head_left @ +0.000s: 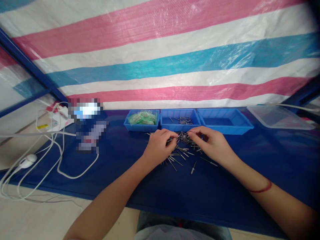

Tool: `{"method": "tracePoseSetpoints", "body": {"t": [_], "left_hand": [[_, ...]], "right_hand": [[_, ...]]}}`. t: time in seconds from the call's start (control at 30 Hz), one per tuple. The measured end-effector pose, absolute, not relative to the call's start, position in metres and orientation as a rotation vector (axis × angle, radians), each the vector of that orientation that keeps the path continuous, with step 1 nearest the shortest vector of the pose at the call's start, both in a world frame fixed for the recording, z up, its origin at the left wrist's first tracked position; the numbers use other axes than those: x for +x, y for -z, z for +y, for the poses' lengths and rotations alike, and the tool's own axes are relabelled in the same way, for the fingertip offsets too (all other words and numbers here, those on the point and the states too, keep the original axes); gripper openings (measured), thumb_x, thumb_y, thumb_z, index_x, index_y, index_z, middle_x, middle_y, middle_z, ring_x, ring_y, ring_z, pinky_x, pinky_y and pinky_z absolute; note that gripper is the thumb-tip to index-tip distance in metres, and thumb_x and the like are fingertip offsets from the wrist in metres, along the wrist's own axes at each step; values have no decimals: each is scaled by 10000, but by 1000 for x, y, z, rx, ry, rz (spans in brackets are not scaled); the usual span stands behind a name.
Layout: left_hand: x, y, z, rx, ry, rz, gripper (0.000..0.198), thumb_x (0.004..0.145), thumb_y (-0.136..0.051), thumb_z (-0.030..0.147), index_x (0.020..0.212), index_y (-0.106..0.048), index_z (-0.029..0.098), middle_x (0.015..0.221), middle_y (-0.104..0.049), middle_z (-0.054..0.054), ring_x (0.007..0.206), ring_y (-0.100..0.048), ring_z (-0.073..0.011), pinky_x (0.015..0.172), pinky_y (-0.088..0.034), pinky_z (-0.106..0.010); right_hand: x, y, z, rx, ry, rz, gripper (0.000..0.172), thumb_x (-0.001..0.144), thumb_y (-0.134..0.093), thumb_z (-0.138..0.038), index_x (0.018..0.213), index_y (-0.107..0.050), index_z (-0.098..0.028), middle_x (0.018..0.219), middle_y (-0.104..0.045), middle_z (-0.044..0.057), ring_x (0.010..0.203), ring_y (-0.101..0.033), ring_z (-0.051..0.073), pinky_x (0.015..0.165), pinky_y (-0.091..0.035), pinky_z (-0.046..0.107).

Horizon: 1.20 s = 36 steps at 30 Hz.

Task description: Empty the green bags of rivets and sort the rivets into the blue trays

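My left hand (161, 144) and right hand (213, 144) bend in over a loose pile of metal pins (184, 137) on the dark blue tabletop (185, 196), one at either side of it, with thumb and fingers curled toward each other on both; whether either pair pinches a pin, I cannot tell. The pile lies just in front of the middle blue bin (175, 127), which holds more pins, while the left bin (142, 128) holds green plastic (143, 117) and one stray pin (193, 168) lies nearer me.
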<state>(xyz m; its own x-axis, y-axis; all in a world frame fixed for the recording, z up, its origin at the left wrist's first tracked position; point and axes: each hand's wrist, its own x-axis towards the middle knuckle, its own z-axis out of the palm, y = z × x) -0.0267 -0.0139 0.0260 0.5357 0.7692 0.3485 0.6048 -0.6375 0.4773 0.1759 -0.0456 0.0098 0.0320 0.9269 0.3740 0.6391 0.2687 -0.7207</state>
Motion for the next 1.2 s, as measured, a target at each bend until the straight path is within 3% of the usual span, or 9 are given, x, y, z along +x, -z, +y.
{"method": "tracePoseSetpoints", "body": {"t": [0.17,0.37,0.7,1.2], "left_hand": [[-32,-29,-19,2744,-492,1150,155,831,-570,264,937,-676,226,970,-656,-25,906,-559,-199,807,-379,-343],[-31,-29,-19,2931,-293,1108,228,916,-488,327,1041,-656,238,981,-614,-49,893,-545,-192,748,-341,-330],[-28,-33,-24,3019,-269,1136,185,940,-478,302,912,-648,234,956,-613,-40,853,-545,-183,743,-304,-350],[-25,-27,-21,2887,-286,1174,193,908,-510,304,928,-684,222,875,-648,-33,806,-604,-188,677,-348,-320]], "right_hand": [[178,-11,-45,-1560,-220,-1801,211,864,-537,-346,870,-696,-209,829,-709,42,740,-626,205,708,-466,340],[175,-14,-47,-1547,-175,-1814,198,858,-531,-312,913,-686,-201,844,-709,46,759,-622,211,734,-471,350],[172,-12,-49,-1484,-180,-1887,190,861,-535,-280,951,-679,-195,889,-710,60,796,-611,223,767,-483,373],[167,-7,-50,-1439,-198,-1977,170,881,-522,-271,870,-677,-202,885,-707,61,818,-608,226,766,-473,376]]}}
